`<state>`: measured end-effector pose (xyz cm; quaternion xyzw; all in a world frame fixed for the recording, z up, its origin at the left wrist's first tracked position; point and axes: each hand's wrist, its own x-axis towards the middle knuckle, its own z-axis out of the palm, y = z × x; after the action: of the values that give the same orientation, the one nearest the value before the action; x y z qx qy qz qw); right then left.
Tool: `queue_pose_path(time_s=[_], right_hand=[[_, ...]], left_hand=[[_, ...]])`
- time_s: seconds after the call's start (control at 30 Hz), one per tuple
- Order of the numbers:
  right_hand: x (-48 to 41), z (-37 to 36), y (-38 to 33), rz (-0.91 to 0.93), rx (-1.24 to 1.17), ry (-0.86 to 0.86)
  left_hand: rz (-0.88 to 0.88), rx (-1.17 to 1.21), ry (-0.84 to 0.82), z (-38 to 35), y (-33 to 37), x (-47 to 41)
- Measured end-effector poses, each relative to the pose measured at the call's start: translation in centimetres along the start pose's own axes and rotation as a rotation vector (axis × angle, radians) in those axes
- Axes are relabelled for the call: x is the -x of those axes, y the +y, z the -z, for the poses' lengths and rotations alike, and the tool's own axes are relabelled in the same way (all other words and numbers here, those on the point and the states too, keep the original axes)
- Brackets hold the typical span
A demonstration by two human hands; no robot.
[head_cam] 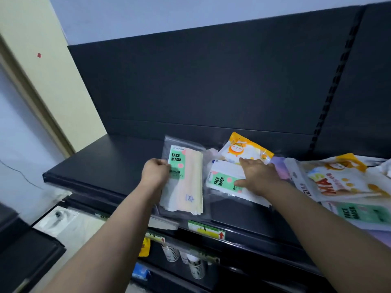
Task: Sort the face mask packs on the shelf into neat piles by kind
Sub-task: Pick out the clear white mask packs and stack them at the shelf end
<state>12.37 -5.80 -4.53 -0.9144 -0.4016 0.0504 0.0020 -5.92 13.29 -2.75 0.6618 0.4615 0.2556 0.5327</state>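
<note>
Mask pack (220, 181) partly under right hand (258, 176)

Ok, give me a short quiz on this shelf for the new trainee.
1. True or false: the left hand grips the yellow-mask pack by its left edge.
2. What lies under the right hand? A) a bottle B) a green-label pack of white masks C) a box
3. Which kind of pack lies just beyond the right hand, nearer the back of the shelf?
Key: 1 true; 2 B; 3 the orange cartoon pack.
</note>
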Motion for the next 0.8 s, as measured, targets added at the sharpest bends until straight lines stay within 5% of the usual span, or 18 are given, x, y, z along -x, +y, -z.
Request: queue_pose_path(time_s=[0.2, 0.53, 0.8], right_hand=[[-1.2, 0.6, -0.5, -0.193, 0.04, 0.042], [-4.7, 5.0, -4.2, -0.26, -1.0, 0.357], [-10.7, 2.0, -19.2, -0.128, -1.128, 0.198]], left_hand=[[-0.004, 0.016, -0.003, 1.1, 0.4, -0.7], [0.016, 0.236, 0.042, 5.1, 0.8, -6.0], [-0.031, 0.046, 0.018, 14.9, -2.5, -16.9]])
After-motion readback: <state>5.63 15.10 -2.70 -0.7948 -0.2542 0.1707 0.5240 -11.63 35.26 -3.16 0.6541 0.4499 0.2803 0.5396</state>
